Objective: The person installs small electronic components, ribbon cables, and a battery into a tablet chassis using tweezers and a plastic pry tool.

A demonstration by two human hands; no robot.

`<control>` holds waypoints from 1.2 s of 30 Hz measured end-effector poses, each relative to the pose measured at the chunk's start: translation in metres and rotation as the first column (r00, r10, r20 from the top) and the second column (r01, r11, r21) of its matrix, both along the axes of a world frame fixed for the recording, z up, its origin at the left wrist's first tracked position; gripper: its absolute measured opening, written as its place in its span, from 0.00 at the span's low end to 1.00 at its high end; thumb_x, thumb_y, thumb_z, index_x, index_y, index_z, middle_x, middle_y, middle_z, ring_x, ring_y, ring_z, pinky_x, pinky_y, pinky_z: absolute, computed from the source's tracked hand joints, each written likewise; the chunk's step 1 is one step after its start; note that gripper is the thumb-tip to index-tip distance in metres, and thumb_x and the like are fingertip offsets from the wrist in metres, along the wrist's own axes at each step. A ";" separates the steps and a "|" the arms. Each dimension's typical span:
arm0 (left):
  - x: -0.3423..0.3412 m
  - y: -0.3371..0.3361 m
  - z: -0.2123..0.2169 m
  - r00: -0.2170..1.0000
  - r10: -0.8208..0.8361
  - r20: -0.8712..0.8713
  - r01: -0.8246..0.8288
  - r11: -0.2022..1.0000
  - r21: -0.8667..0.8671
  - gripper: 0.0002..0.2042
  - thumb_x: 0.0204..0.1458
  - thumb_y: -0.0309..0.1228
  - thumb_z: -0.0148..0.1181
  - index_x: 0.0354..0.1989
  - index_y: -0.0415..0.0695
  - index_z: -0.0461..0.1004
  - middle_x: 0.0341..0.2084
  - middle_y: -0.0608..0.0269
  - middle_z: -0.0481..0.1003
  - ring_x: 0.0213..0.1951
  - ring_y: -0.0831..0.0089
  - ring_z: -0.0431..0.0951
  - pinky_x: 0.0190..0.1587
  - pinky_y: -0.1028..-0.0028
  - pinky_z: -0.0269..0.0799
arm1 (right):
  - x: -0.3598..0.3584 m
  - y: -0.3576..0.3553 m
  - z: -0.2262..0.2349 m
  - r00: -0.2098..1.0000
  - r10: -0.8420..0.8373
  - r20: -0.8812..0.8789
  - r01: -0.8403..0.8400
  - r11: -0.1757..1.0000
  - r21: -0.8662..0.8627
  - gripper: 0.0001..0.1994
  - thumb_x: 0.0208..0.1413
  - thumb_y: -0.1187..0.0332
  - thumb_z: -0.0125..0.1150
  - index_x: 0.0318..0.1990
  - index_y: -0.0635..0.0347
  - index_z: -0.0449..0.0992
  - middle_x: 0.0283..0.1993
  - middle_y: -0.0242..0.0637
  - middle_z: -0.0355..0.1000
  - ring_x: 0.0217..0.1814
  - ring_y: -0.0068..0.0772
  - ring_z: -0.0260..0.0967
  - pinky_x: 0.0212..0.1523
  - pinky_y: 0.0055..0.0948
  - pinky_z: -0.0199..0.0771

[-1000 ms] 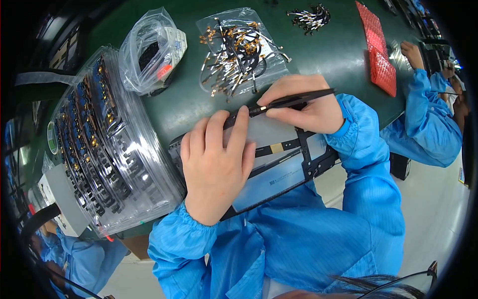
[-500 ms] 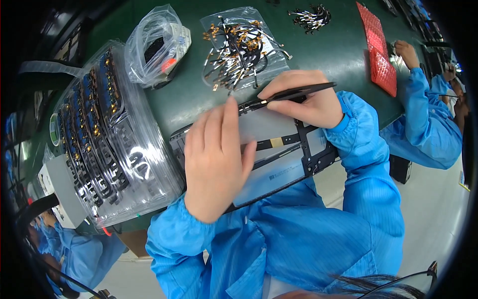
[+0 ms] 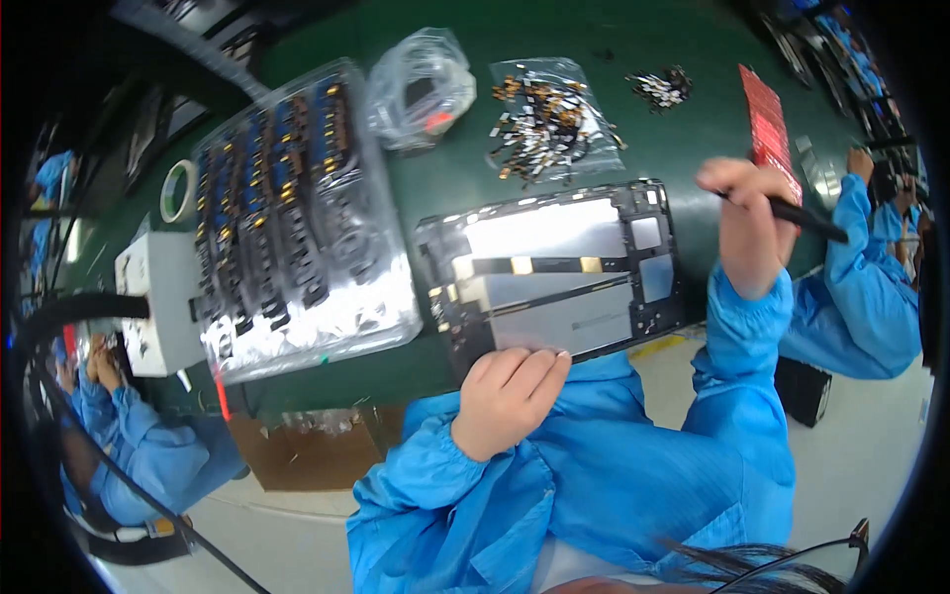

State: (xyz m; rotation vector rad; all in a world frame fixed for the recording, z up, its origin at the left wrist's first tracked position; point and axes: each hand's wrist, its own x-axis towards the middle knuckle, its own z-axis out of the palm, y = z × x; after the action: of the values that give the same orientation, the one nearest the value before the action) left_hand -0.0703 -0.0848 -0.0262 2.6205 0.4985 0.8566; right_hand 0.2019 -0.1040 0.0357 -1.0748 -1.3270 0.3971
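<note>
On my feed I see a glossy plastic tray (image 3: 381, 319) — a device (image 3: 554, 267) with smooth, metallic-looking shine — cloth sleeves (image 3: 744, 327) and a matt cardboard carton (image 3: 297, 465).

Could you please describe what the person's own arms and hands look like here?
The person wears long, loose, slightly shiny blue sleeves, with cuffs gathered snugly at the wrists. The left hand and right hand are both ungloved, with the fingers uncovered.

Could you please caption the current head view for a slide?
Left hand at the near edge of a flat black-framed device, right hand holding a black tool.
</note>
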 end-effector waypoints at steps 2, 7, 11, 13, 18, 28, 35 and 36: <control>0.002 0.007 0.000 1.000 0.001 0.004 -0.001 1.000 0.008 0.13 0.37 0.26 0.55 0.35 0.45 0.74 0.30 0.70 0.71 0.32 0.75 0.70 0.32 0.77 0.65 | -0.011 -0.020 0.013 0.999 -0.029 -0.014 0.030 1.000 0.006 0.07 0.56 0.69 0.43 0.30 0.62 0.64 0.35 0.52 0.70 0.40 0.42 0.67 0.47 0.39 0.63; -0.008 0.006 0.039 0.996 0.047 -0.075 -0.048 0.999 -0.009 0.17 0.35 0.30 0.61 0.38 0.46 0.73 0.33 0.68 0.72 0.34 0.70 0.73 0.33 0.72 0.67 | -0.040 -0.055 0.027 0.999 0.019 -0.028 -0.018 0.999 0.045 0.07 0.51 0.68 0.51 0.25 0.57 0.63 0.24 0.38 0.66 0.26 0.30 0.60 0.31 0.30 0.59; -0.039 0.071 0.104 0.961 0.062 -0.268 -0.027 0.991 0.131 0.13 0.38 0.31 0.60 0.35 0.44 0.70 0.30 0.63 0.70 0.32 0.68 0.72 0.32 0.71 0.68 | -0.063 -0.066 0.017 0.997 0.041 -0.062 -0.037 0.998 0.058 0.07 0.49 0.70 0.55 0.23 0.56 0.64 0.18 0.30 0.60 0.18 0.25 0.53 0.24 0.27 0.51; -0.021 0.137 0.120 0.905 0.277 -0.324 -0.209 0.950 0.232 0.05 0.41 0.26 0.55 0.28 0.44 0.71 0.25 0.59 0.70 0.31 0.61 0.72 0.32 0.65 0.69 | -0.072 -0.066 0.008 0.986 0.101 -0.134 -0.096 0.995 0.039 0.07 0.50 0.70 0.54 0.24 0.58 0.65 0.16 0.30 0.61 0.16 0.25 0.53 0.23 0.27 0.51; -0.010 0.280 0.101 0.828 0.386 -0.406 -0.395 0.916 0.065 0.08 0.44 0.29 0.56 0.32 0.41 0.76 0.30 0.54 0.75 0.36 0.59 0.75 0.41 0.67 0.70 | -0.105 -0.059 0.006 0.932 0.313 -0.183 -0.302 0.950 0.085 0.04 0.45 0.78 0.50 0.22 0.61 0.68 0.15 0.33 0.63 0.14 0.28 0.54 0.21 0.29 0.54; 0.022 0.284 0.072 0.732 0.479 -0.485 -0.419 0.877 0.234 0.08 0.43 0.31 0.59 0.32 0.42 0.76 0.30 0.59 0.76 0.35 0.62 0.76 0.39 0.67 0.71 | -0.103 -0.077 -0.011 0.940 0.289 -0.183 -0.282 0.957 0.062 0.06 0.39 0.83 0.46 0.20 0.63 0.69 0.14 0.35 0.62 0.13 0.30 0.55 0.18 0.27 0.53; -0.014 0.242 0.135 0.917 0.372 -0.144 -0.364 0.928 0.080 0.09 0.43 0.26 0.58 0.33 0.36 0.73 0.29 0.57 0.76 0.34 0.71 0.77 0.39 0.75 0.71 | -0.106 -0.063 -0.006 0.913 0.354 -0.201 -0.355 0.934 0.030 0.08 0.42 0.84 0.46 0.26 0.66 0.72 0.19 0.40 0.67 0.19 0.32 0.62 0.23 0.28 0.61; -0.020 0.232 0.141 0.963 0.270 0.027 -0.271 0.961 0.049 0.09 0.41 0.27 0.59 0.32 0.38 0.74 0.26 0.58 0.76 0.32 0.69 0.78 0.35 0.74 0.72 | -0.108 -0.058 -0.003 0.910 0.346 -0.229 -0.358 0.933 -0.013 0.10 0.42 0.85 0.45 0.28 0.67 0.73 0.23 0.42 0.69 0.22 0.34 0.66 0.26 0.28 0.66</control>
State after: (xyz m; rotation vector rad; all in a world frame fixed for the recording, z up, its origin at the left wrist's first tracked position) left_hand -0.0903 0.1477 0.1145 2.6260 0.8547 0.9884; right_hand 0.0943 -0.1623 0.0331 -0.8046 -1.3126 0.8058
